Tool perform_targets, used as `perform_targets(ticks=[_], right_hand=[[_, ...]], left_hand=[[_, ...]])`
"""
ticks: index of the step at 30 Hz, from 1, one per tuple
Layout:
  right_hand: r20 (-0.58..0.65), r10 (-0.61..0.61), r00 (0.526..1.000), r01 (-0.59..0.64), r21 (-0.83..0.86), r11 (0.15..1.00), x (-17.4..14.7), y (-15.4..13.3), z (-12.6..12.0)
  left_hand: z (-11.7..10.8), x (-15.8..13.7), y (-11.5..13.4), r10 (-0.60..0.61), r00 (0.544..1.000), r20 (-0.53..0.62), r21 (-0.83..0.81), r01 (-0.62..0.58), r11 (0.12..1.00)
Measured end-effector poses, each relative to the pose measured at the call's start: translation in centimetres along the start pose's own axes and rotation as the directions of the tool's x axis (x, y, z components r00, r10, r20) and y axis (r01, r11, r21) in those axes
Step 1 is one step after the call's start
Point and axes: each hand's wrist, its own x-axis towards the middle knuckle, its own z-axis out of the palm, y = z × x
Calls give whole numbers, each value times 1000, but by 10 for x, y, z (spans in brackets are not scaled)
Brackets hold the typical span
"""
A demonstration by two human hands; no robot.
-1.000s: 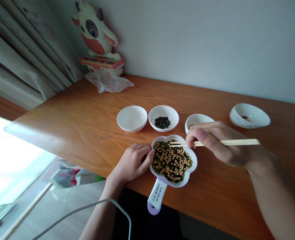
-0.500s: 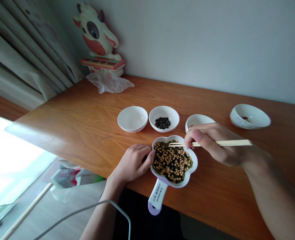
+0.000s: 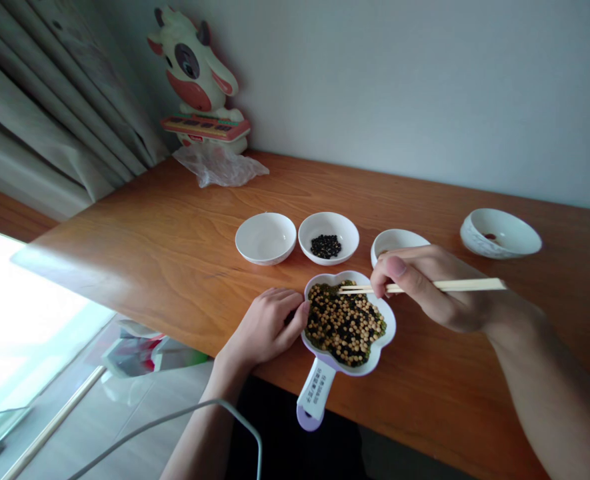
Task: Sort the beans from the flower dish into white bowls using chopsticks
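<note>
A white and purple flower-shaped dish with a labelled handle lies at the table's front edge. It holds a mix of pale yellow beans, black beans and small green beans. My left hand is closed at the dish's left rim, thumb and fingers against it. Pinched in my right hand is a pair of wooden chopsticks. Their tips point into the upper part of the mix; whether a bean sits between them I cannot tell. Beyond the dish stands a white bowl with black beans inside.
An empty white bowl stands left of the black beans. My right hand partly covers another white bowl. Farther right is a patterned bowl with something reddish-brown inside. A cow toy and plastic bag sit at the back left. A cable crosses below.
</note>
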Motion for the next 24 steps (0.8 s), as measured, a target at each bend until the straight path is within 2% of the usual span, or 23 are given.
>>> perform_targets(ticks=[5,10,13,15,17,21,22,24], right_hand=[[-28,-28,999,29,5,1000,-3,0,-5],[-166,-71,984,86,86,992,-10,-1,-16],[-341,-65,938,104,98,990,-12,0,-16],[-494,-52,868,102,74,992,-10,2,-11],[-580,-37,814,88,60,994,-6,4,-5],[-523,-15,852,31,21,999,2,2,3],[-529,-4,848,17,19,1000,2,1,3],[-588,25,808,3,47,999,-3,-2,3]], left_hand=[[-1,0,1,2,1000,0,-1,-2,1000],[-1,0,0,9,1000,-17,6,-9,1000],[-1,0,0,11,1000,-26,3,-10,1000],[-1,1,1,11,1000,-22,-2,-11,1000],[-2,1,2,12,1000,-15,-8,-12,1000],[-2,1,2,14,1000,-16,-21,-14,1000],[-1,1,2,15,1000,-18,-24,-15,1000],[-1,0,1,18,1000,-22,-30,-19,999]])
